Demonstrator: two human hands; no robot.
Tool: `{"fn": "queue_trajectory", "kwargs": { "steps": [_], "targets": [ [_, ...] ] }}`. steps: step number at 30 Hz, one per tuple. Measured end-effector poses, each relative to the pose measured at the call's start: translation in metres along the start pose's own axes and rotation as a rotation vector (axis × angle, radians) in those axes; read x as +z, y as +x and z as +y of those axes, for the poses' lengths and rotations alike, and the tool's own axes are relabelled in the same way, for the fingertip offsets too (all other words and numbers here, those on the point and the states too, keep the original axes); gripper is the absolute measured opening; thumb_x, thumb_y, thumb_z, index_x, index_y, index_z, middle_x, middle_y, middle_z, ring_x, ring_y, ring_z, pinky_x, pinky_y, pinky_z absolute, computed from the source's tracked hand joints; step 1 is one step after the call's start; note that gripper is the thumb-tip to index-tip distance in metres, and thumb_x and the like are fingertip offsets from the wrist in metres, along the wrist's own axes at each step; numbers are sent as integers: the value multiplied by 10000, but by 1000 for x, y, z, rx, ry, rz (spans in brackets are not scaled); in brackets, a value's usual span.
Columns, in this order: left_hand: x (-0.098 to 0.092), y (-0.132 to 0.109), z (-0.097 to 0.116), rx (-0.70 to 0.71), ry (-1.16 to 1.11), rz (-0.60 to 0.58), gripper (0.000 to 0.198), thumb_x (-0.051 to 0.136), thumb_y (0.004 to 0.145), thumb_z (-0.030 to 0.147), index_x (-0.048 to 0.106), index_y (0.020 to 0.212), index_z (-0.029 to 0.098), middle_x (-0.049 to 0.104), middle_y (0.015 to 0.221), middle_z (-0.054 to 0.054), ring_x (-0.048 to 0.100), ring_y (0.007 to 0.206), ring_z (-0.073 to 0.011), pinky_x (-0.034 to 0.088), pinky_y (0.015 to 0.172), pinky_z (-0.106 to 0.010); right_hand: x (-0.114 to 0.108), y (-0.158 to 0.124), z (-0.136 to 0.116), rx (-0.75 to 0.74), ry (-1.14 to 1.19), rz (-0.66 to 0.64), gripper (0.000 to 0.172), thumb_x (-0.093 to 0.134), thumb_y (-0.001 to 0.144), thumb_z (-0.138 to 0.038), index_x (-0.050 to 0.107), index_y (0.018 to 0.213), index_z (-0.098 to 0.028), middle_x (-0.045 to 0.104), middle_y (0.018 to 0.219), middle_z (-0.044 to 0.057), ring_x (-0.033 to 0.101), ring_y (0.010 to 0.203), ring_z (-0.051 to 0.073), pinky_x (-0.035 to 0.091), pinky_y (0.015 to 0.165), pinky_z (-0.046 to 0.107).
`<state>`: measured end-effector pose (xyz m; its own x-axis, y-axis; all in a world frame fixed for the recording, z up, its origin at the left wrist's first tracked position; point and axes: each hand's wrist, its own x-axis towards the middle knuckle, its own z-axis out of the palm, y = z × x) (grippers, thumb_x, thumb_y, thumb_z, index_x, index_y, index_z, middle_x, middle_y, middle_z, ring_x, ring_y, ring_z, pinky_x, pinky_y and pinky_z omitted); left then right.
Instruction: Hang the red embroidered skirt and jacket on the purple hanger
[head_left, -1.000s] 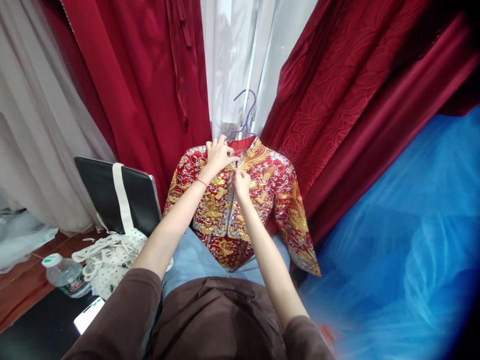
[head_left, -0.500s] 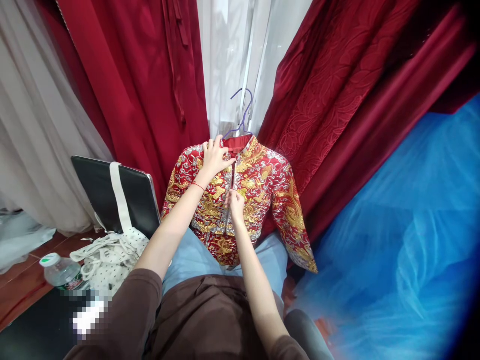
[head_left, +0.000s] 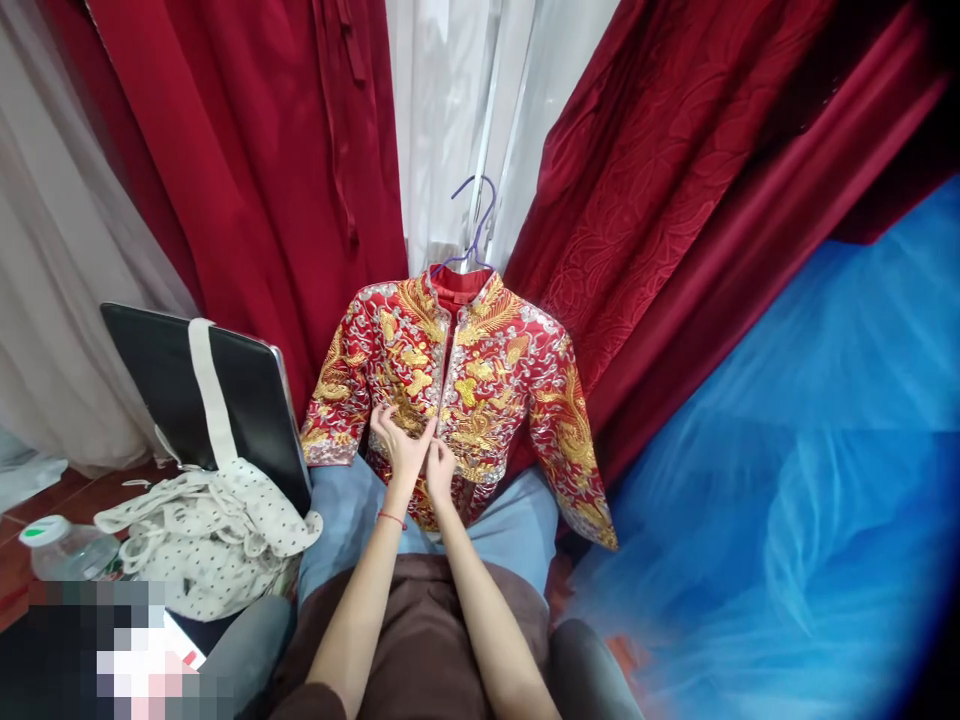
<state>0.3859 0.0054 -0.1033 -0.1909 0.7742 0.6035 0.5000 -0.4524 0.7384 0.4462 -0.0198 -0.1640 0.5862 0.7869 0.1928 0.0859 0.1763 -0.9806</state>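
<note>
A red jacket (head_left: 487,370) with gold and silver embroidery hangs on a purple hanger (head_left: 471,225) and rests against my knees. Its front stands open down the middle from the collar. My left hand (head_left: 397,445) lies on the lower left front panel beside the opening, fingers partly spread and pressing the cloth. My right hand (head_left: 439,465) is right next to it at the bottom of the opening, fingers pinched together on the jacket's front edge. The two hands touch each other.
Dark red curtains (head_left: 247,160) and a white sheer curtain (head_left: 450,110) hang behind. Blue tulle (head_left: 787,480) fills the right. On the left are a black case (head_left: 150,370), a white dotted bag (head_left: 217,520) and a water bottle (head_left: 64,548).
My left hand left the collar and dropped to the lower front. My right hand slid down the middle opening from chest height to the hem, and the front now stands open.
</note>
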Motion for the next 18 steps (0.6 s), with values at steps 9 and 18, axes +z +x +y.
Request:
{"fn": "queue_trajectory", "kwargs": {
  "steps": [9, 18],
  "targets": [
    [-1, -13, -55, -83, 50, -284, 256, 668, 841, 431, 498, 831, 240, 550, 991, -59, 615, 952, -223, 506, 885, -349, 14, -33, 41, 113, -24, -109, 341, 430, 868, -480, 458, 631, -236, 488, 484, -29, 456, 470, 148, 396, 477, 251],
    [-21, -1, -69, -233, 90, -399, 232, 578, 860, 376, 533, 694, 221, 633, 763, -10, 601, 721, -175, 410, 672, -271, 3, -30, 70, 220, -51, -196, 436, 496, 845, -595, 484, 593, -238, 499, 393, -36, 437, 320, 153, 356, 371, 260]
  ]
}}
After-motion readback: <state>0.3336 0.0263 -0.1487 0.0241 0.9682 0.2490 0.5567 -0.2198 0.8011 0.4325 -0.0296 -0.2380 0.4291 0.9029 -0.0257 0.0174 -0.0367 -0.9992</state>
